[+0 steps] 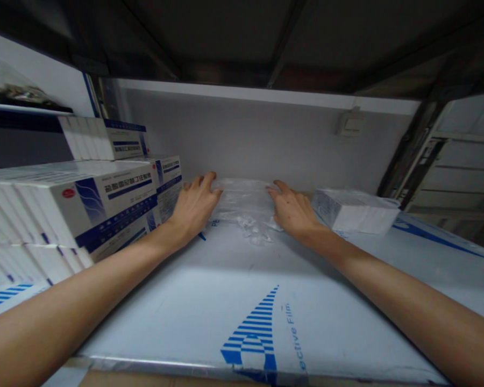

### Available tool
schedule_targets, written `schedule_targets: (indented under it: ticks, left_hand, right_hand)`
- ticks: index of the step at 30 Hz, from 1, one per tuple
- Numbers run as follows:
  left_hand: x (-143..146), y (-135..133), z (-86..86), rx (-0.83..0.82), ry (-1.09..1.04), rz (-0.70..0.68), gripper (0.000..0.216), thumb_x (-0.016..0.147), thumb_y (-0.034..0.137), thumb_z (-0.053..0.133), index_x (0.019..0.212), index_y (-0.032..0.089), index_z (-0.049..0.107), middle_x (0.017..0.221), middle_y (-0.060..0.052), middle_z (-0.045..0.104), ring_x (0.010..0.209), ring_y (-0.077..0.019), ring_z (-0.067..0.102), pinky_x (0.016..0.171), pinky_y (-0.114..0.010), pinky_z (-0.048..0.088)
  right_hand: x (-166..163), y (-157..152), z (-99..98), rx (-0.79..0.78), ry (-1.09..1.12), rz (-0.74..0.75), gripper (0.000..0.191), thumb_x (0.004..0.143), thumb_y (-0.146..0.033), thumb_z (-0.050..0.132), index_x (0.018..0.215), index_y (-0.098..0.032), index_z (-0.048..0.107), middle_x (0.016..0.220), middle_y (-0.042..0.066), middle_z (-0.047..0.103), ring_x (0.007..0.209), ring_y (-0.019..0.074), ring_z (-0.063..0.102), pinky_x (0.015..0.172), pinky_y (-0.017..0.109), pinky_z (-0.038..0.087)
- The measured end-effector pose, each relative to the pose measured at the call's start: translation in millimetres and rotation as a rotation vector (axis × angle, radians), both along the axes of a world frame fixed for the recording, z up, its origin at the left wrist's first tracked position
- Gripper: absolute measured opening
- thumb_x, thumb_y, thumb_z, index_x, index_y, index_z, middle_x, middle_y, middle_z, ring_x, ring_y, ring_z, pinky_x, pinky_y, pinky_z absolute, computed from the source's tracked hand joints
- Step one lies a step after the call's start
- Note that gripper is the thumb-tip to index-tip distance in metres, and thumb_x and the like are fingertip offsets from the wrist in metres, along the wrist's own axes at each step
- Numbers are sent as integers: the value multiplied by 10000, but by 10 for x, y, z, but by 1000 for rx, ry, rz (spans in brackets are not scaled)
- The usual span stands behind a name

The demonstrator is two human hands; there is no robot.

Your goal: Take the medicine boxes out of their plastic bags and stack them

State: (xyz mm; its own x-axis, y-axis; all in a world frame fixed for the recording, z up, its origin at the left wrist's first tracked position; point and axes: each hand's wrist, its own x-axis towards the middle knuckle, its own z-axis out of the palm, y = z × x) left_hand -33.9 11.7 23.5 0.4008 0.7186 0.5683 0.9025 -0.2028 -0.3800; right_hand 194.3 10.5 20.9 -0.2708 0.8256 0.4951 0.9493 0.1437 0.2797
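A low pack wrapped in clear plastic (246,198) lies toward the back of the shelf, crumpled film bunched at its front. Its left side is touched by my left hand (197,204), fingers bent along the edge. My right hand (293,210) curls against the opposite side, so the pack sits between both hands. What the wrap contains is too blurred to make out. Close beyond my right hand stands a white film-wrapped block of boxes (361,210). Left of my left hand are stacked white-and-blue printed cartons (116,199).
Blue-printed protective film covers the shelf board (185,306). A dark upper shelf (234,43) hangs low overhead. Behind is a pale wall (242,134) with a switch (351,123). Metal posts (413,150) border the right side. A smaller carton row (105,138) tops the left stack.
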Motion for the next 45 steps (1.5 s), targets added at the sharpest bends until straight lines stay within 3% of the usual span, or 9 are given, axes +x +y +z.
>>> schedule_targets:
  ticks: [6,16,21,26,30,35,39,42,45]
  left_hand:
    - [-7,27,-18,-31,-64,-73,331,930,68,375,1089,135,657,1155,-141,551,973,-257,653,681,-321,566]
    - [-7,24,-49,-87,-115,-86,407,908,83,433,1283,176,559,1232,-147,532,945,-245,683,680,-302,557]
    - [-85,29,152,-240,-145,-192,477,894,283,607,1354,165,557,1293,-174,546,989,-278,683,841,-371,540]
    - [-204,-190,464,-491,-70,-400,508,765,365,756,1243,225,658,1268,-115,625,1126,-274,629,937,-341,490]
    - [-167,-453,517,-718,-52,-379,606,679,390,806,1250,258,655,1292,-90,626,1181,-274,600,924,-323,490]
    - [-98,-558,439,-922,9,-254,765,548,429,878,1257,246,654,1347,-155,599,1130,-354,629,907,-414,503]
    - [-153,-504,429,-846,-46,-380,643,583,471,875,1176,305,691,1529,-126,426,1314,-376,497,1013,-449,446]
    - [-180,-497,481,-713,-46,-578,483,660,530,828,1076,305,731,1606,-56,295,1441,-359,321,1114,-460,352]
    - [-163,-547,546,-603,-76,-724,377,768,539,752,1040,278,740,1567,-46,363,1448,-317,309,1147,-444,319]
  right_hand:
    - [-4,42,20,-60,201,125,387,907,-137,442,1214,-100,675,1182,168,688,1021,259,678,948,361,491]
    - [66,101,-36,-79,218,125,522,825,-44,483,1333,-111,585,1368,189,556,1147,270,630,1001,369,471]
    - [79,32,190,-196,239,198,498,777,-103,606,1275,-88,630,1273,163,648,1201,259,597,1050,347,429]
    - [123,-293,611,-566,136,167,369,684,-265,783,1047,-205,752,1066,62,745,965,239,685,835,302,516]
    - [87,-533,686,-842,-54,234,419,646,-325,811,1056,-257,753,1000,33,748,891,234,694,742,303,516]
    - [-23,-639,523,-771,-14,198,568,519,-513,851,1023,-277,737,940,78,723,757,255,697,582,315,500]
    - [15,-644,515,-797,-18,253,597,545,-469,866,1097,-291,724,1170,109,680,1032,313,675,800,368,536]
    - [96,-637,596,-783,6,322,553,625,-479,853,1132,-307,716,1473,99,492,1353,332,465,1048,417,425]
    - [133,-648,687,-664,97,505,375,740,-513,777,1054,-313,733,1552,31,399,1449,275,331,1134,398,325]
